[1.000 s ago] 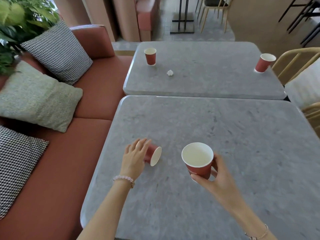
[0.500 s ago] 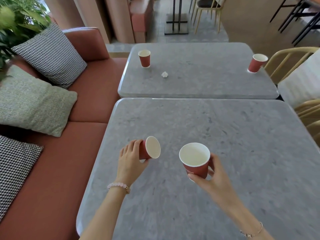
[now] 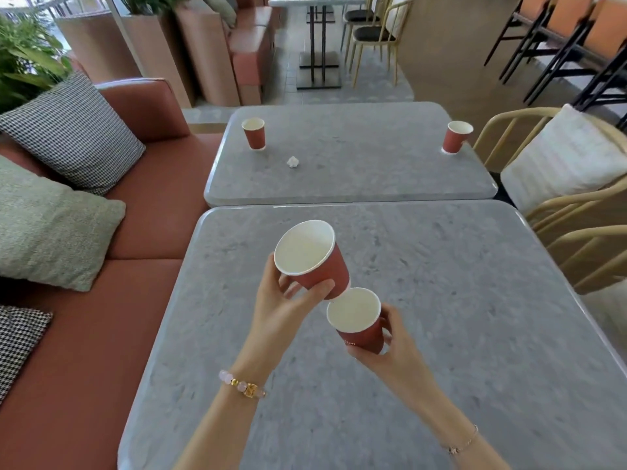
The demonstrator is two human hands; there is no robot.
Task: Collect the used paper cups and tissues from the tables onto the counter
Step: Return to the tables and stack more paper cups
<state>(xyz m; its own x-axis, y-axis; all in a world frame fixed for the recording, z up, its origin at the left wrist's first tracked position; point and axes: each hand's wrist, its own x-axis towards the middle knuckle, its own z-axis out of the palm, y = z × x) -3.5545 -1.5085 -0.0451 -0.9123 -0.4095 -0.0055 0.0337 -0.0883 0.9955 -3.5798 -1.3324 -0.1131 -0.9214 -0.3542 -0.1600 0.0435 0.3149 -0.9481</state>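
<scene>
Upper cup [image 3: 305,254] clamped by left grip [image 3: 281,308], lower cup [image 3: 354,313] by right grip [image 3: 395,352] — both empty

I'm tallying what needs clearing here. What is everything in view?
Near table: 1, grey, foreground.
Far table: 1, grey, behind it.
Upper held cup: 1, red, tilted above near table.
Lower held cup: 1, red, just beneath it.
Far left cup: 1, red, upright, far table.
Far right cup: 1, red, upright, far table's right edge.
Crumpled tissue: 1, white, far table.
Sofa: 1, reddish-brown, left.
Houndstooth cushions: 2, black-white, sofa.
Plain cushion: 1, grey-green, between them.
Wooden chairs: at least 2, pale, right.
Plant: 1, green, top left.
Left grip: 1, bare hand, holds upper held cup.
Right grip: 1, bare hand, holds lower held cup.
</scene>
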